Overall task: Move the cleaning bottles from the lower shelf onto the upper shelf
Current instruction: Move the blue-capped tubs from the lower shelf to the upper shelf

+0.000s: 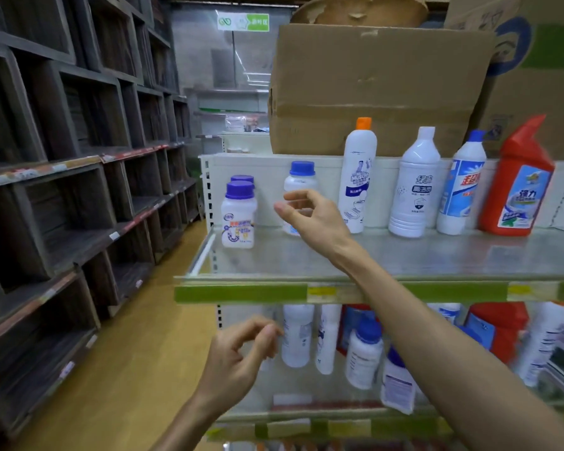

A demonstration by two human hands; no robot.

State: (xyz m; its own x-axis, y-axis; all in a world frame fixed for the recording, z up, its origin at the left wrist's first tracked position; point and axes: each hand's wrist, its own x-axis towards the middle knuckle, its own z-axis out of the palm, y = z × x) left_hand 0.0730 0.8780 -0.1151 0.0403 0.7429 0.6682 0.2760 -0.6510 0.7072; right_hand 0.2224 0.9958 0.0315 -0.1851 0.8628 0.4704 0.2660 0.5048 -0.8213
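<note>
- Right hand (310,216) raised over upper shelf (404,255); fingers loosely curled, thumb and forefinger apart, gripping nothing.
- Blue-capped white jar (302,180) stands on upper shelf right behind those fingers; contact cannot be told.
- Two purple-capped jars (239,213) stand left of it, apart from the hand.
- Further right on upper shelf: orange-capped bottle (357,177), white bottle (414,187), blue-capped bottle (461,187), red bottle (518,180).
- Left hand (238,359) at lower shelf (306,415), fingers loosely curled, empty; blurred white bottle (297,336) just beside fingertips.

Bottles (414,187) on upper shelf (404,255); cardboard box (372,89) behind, above.
</note>
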